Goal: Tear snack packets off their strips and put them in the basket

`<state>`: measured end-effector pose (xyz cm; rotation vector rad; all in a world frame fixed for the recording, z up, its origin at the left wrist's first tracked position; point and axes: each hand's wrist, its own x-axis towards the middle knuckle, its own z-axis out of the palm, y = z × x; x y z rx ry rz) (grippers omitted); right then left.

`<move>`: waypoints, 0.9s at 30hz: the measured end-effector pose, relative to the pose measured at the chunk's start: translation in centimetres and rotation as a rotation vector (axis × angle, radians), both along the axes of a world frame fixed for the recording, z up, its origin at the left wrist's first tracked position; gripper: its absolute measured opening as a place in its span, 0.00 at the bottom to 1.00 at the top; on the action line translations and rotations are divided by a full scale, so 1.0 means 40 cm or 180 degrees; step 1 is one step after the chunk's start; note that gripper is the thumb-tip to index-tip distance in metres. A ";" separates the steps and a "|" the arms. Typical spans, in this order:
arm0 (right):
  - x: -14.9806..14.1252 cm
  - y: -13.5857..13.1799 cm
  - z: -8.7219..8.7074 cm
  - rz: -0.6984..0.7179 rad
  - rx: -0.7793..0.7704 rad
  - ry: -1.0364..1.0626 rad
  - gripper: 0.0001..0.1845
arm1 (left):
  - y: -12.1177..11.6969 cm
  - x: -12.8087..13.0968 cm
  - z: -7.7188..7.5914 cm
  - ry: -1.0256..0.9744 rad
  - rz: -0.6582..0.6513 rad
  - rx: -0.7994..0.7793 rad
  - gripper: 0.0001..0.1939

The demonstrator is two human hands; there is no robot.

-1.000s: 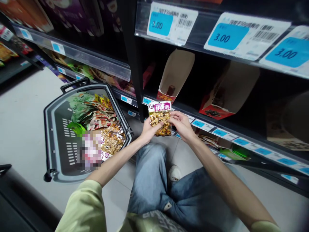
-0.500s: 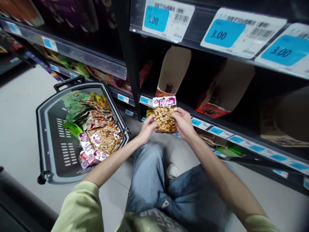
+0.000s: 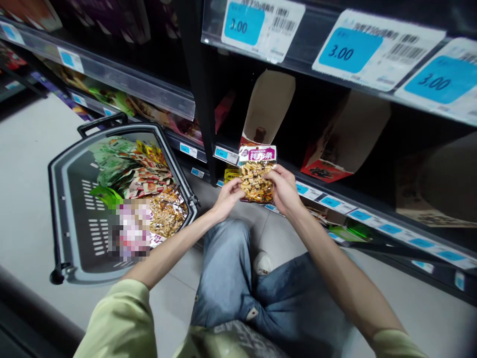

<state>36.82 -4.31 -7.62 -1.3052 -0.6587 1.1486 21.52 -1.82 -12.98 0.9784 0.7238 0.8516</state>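
Note:
Both of my hands hold one clear snack packet [image 3: 256,175] with a purple-and-white header and brown sticks inside. My left hand [image 3: 228,197] pinches its lower left edge. My right hand [image 3: 283,190] grips its right side, fingers curled over the front. The packet is upright in front of the lower shelf edge [image 3: 335,201], just below an open red-and-brown display carton [image 3: 265,112].
A grey shopping basket [image 3: 70,219] with several snack packets lies on the floor at my left. Black shelves with blue price tags [image 3: 348,49] fill the top and right. A second open carton [image 3: 345,139] stands further right. My jeans-clad knees are below.
The packet and both hands have risen a little and shifted right, closer to the shelf and the open carton. The view has drifted slightly, so the basket sits further left.

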 end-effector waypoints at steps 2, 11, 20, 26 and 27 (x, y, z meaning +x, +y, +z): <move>0.000 -0.001 0.001 0.0002 0.0019 0.0079 0.13 | 0.000 0.000 0.002 0.0005 0.0009 0.0003 0.10; -0.001 0.000 -0.010 0.0049 0.0019 0.0003 0.12 | -0.004 0.000 0.011 -0.0001 0.0124 -0.0012 0.08; -0.018 0.000 -0.007 0.0038 -0.0036 0.0113 0.11 | 0.001 0.001 -0.001 -0.0012 0.0065 -0.0226 0.07; -0.018 0.000 -0.004 0.0008 -0.0038 0.0174 0.10 | -0.001 -0.002 -0.006 0.0163 0.0011 -0.0286 0.06; -0.019 0.001 -0.005 0.0008 -0.0037 0.0190 0.09 | -0.001 -0.002 -0.004 0.0206 0.0063 -0.0242 0.05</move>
